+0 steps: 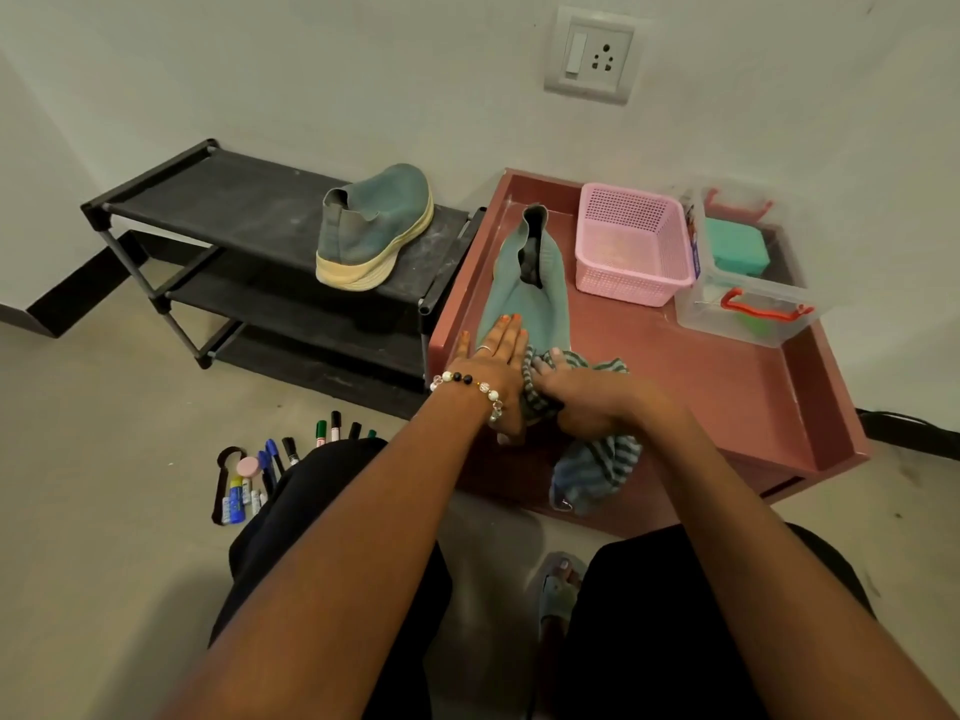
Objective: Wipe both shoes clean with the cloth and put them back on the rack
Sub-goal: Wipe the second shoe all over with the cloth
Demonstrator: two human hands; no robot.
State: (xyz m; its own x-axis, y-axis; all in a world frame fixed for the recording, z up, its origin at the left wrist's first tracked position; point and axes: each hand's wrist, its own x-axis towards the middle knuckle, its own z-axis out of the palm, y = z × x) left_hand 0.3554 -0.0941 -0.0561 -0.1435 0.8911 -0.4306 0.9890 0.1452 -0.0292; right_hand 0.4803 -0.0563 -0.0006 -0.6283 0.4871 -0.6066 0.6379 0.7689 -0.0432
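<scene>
At the tray's [810, 407] near edge, the left hand [496, 371] lies flat, steadying the shoe [524, 298]; the right hand [587, 402] seemingly bunches the cloth [597, 470] for wiping.

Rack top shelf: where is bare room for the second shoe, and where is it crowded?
The rack top shelf is bare left of the shoe standing at its right end. The red tray is bare in front of the clear box; its back holds the pink basket.
</scene>
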